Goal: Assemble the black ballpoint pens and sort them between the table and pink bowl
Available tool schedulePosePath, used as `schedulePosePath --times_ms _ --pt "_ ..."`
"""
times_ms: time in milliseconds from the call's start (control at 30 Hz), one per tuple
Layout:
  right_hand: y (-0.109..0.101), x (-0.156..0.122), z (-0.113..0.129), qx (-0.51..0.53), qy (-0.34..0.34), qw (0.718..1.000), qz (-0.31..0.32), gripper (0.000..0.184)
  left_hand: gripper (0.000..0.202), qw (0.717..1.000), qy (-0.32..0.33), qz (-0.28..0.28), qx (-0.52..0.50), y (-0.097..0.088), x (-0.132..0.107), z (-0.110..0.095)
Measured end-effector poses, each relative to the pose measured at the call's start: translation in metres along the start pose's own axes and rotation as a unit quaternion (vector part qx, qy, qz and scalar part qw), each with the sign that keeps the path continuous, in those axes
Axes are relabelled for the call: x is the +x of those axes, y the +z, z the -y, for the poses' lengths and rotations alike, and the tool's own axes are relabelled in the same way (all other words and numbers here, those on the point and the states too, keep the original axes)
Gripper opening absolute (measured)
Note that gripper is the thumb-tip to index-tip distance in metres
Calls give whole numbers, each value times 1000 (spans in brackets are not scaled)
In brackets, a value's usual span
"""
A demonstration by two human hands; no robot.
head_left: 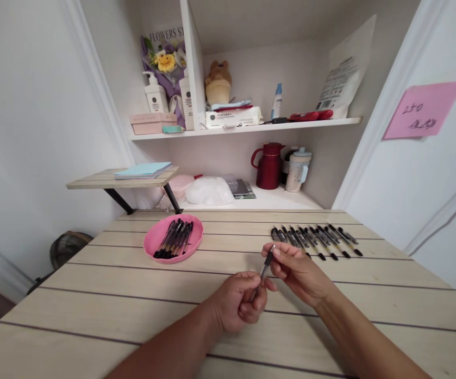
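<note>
Both of your hands are closed on one slim black plastic pen [265, 267]. Your left hand [239, 302] is curled round its lower end with thumb and fingers pinched together, and your right hand [297, 271] nips its upper end between thumb and forefinger. The pen hangs slanted in the air between them, to the right of the round pink plastic dish [151, 243] and nearer to you than it. The pale slatted wooden table [93, 295] runs under the dish and under both hands, and neither hand rests on it. The dish sits left of your hands and further from you, with a loose bundle of black pens [175, 238] lying across its floor. Well to the right of the dish, at about the same depth, a row of black pens [315, 239] lies side by side on the boards, just beyond your right hand. The pen you hold should be very light and stiff, so it needs little squeeze. Its smooth barrel is likely to turn or slide if pinched only at the tip. The darker band near its upper end looks like a grip sleeve, which would be the surest place for your fingers. The lower end is hidden inside your left fist, so you cannot see whether that end is capped.
</note>
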State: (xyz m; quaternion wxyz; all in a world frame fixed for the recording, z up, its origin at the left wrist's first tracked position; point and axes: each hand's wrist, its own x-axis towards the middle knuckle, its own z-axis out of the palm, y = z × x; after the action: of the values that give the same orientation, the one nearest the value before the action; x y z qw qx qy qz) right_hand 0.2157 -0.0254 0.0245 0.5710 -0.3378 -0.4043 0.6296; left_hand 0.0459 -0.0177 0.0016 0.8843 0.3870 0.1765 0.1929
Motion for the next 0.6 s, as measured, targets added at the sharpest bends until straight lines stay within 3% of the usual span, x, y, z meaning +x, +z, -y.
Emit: schedulePosePath --times_ms 133,600 --pt "0 0 -1 -1 0 1000 -14 19 27 1000 9 -2 11 0 -1 0" --pt "-2 6 -7 -26 0 998 -63 22 28 975 109 -125 148 2 6 5"
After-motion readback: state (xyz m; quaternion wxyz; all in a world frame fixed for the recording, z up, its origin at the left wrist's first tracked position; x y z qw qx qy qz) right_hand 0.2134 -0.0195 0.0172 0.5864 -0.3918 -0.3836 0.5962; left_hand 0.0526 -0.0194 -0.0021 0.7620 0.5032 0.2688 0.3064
